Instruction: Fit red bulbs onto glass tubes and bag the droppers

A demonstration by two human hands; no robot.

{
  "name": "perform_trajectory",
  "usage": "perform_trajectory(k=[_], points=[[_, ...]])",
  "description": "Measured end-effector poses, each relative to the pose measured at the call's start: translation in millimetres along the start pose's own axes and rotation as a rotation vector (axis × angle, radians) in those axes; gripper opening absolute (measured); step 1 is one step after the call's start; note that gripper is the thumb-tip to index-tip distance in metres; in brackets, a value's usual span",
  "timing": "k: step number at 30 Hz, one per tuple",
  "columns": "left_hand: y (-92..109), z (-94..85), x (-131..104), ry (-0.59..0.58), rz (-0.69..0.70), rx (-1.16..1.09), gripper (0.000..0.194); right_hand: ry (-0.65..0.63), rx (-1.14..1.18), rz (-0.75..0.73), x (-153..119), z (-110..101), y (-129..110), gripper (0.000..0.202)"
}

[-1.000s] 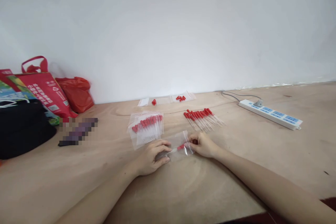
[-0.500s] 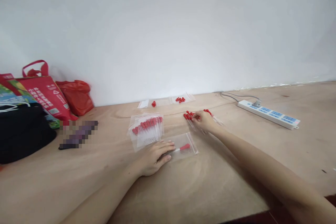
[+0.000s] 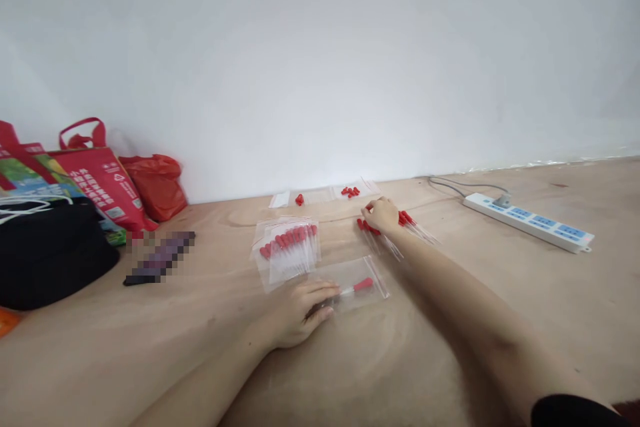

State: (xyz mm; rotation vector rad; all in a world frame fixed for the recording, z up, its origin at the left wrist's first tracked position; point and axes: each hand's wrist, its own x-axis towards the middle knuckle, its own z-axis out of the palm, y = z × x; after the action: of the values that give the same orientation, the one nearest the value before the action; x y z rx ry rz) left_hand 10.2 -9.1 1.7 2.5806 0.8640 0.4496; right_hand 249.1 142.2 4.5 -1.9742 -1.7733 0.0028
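Observation:
My left hand (image 3: pixel 311 310) lies with its fingers stretched out over the end of a clear zip bag (image 3: pixel 345 303). Inside that bag is one dropper (image 3: pixel 363 284) with a red rubber bulb; my fingers cover its far end. Farther out, my right hand (image 3: pixel 383 215) hovers at a pile of loose glass droppers, its fingertips drawn together. What they pinch, if anything, I cannot make out. Red-bulbed droppers (image 3: pixel 369 227) lie left of and under that hand, others (image 3: pixel 407 218) to its right. Beyond my left hand is an overlapping stack of bagged droppers (image 3: pixel 289 240).
Near the wall lie clear bags with small red pieces (image 3: pixel 350 192) and a red bulb cluster (image 3: pixel 299 199). A white power strip (image 3: pixel 527 221) with a grey cord is at right. Red bags (image 3: pixel 155 183), a black hat (image 3: pixel 53 247) and a blurred dark object (image 3: pixel 160 259) are at left.
My right hand has lifted from among the droppers and shifted slightly away toward the wall. My left hand stays on the bag. The whole view has swung a little to the left.

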Motion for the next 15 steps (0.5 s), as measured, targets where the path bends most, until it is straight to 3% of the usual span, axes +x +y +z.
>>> perform_trajectory(k=[3,8,11,15], points=[[0.0,0.6,-0.2,-0.003,-0.009,-0.017,0.035,0.104,0.207,-0.028,0.5,-15.8,11.7,0.027],[1.4,0.9,0.8,0.009,-0.034,0.003,0.035,0.332,0.755,-0.071,-17.0,-36.6,39.1,0.031],[1.5,0.3,1.6,0.013,-0.031,0.016,0.035,0.293,0.986,0.01,-41.5,-36.1,51.9,0.038],[-0.3,0.5,1.3,0.017,-0.028,0.023,0.035,0.194,1.13,0.131,-72.9,-22.9,59.2,0.04]])
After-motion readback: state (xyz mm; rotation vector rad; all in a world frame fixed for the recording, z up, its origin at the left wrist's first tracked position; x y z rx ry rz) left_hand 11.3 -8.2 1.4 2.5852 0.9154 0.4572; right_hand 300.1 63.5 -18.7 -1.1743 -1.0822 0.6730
